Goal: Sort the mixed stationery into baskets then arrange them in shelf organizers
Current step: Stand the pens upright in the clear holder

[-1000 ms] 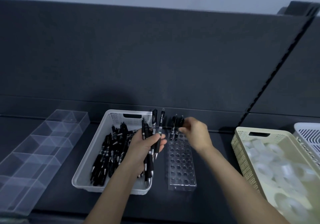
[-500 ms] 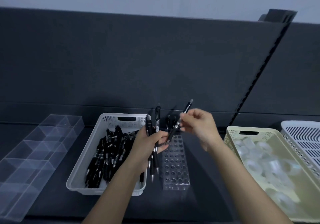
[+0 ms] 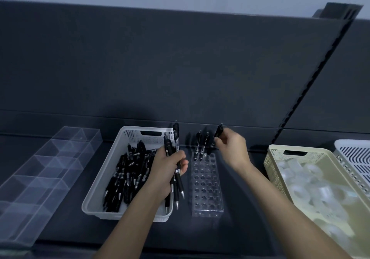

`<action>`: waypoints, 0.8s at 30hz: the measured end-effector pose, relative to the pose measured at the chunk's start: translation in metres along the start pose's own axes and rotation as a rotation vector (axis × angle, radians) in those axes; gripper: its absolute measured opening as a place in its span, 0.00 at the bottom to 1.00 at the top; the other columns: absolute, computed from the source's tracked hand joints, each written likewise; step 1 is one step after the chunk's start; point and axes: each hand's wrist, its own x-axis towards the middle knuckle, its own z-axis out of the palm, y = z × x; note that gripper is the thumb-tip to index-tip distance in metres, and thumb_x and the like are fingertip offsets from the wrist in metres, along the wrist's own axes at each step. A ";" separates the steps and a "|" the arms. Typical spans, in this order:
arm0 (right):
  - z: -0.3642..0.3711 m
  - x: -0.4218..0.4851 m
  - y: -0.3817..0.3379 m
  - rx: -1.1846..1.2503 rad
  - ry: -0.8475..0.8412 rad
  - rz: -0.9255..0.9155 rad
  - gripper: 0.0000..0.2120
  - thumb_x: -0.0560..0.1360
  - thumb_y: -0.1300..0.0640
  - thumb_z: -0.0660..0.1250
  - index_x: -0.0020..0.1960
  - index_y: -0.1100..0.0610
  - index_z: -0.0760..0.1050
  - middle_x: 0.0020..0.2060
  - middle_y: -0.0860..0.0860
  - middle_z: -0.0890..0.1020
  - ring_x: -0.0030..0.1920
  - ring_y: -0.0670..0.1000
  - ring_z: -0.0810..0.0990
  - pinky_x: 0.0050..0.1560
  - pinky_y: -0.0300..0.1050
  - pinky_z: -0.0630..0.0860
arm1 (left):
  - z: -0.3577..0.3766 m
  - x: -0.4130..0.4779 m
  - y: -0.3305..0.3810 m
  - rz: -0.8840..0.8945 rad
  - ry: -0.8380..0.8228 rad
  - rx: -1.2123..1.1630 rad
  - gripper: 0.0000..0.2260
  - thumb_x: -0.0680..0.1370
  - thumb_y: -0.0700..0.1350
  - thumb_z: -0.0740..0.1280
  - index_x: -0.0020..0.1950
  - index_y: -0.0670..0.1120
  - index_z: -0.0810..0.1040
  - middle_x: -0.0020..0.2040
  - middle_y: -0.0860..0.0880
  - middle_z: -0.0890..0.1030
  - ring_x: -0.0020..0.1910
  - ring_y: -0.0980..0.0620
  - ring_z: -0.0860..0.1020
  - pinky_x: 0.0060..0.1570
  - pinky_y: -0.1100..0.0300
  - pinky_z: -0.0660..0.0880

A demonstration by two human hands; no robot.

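single black pen (image 3: 218, 133): pinched between thumb and fingertips of the right hand (image 3: 232, 150), tilted, held over the back right corner of the clear pen holder (image 3: 206, 190). whether its tip already sits in a hole is hard to tell, as the spot is dim.
standing pens (image 3: 201, 143): two, upright in the holder's back row, just left of the held one.
pen bundle (image 3: 175, 164): several black pens, gripped in the curled fingers of the left hand (image 3: 167, 171), silver tips pointing to the near edge, over the right side of the white basket (image 3: 128, 133).
loose pens (image 3: 128, 175): a black heap lying in the white basket.
clear divided organizer (image 3: 40, 170): far left on the dark shelf (image 3: 250, 208), apart from the white basket.
cream basket (image 3: 274, 154): right of the holder, containing tape rolls (image 3: 298, 180).
slatted white basket (image 3: 358, 154): far right, close against the cream one.
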 end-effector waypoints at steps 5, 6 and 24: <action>0.010 0.005 0.006 -0.088 -0.093 -0.040 0.01 0.76 0.62 0.65 0.46 0.59 0.76 0.37 0.50 0.80 0.37 0.48 0.77 0.34 0.34 0.68 | -0.001 -0.002 0.000 0.006 -0.004 0.015 0.05 0.75 0.35 0.69 0.45 0.42 0.74 0.34 0.49 0.80 0.32 0.55 0.78 0.30 0.64 0.76; 0.012 0.005 0.006 -0.094 -0.112 -0.042 0.03 0.76 0.63 0.65 0.47 0.58 0.76 0.37 0.49 0.79 0.37 0.46 0.76 0.33 0.30 0.67 | -0.001 -0.002 0.001 0.008 -0.001 0.014 0.05 0.75 0.35 0.69 0.45 0.42 0.74 0.33 0.50 0.80 0.32 0.55 0.78 0.30 0.65 0.76; -0.021 -0.019 -0.040 0.487 -0.039 0.178 0.05 0.74 0.59 0.69 0.41 0.58 0.80 0.34 0.47 0.81 0.33 0.40 0.77 0.34 0.31 0.72 | 0.029 -0.009 0.008 0.057 -0.160 0.142 0.02 0.76 0.37 0.68 0.47 0.42 0.77 0.38 0.48 0.83 0.38 0.52 0.83 0.35 0.62 0.78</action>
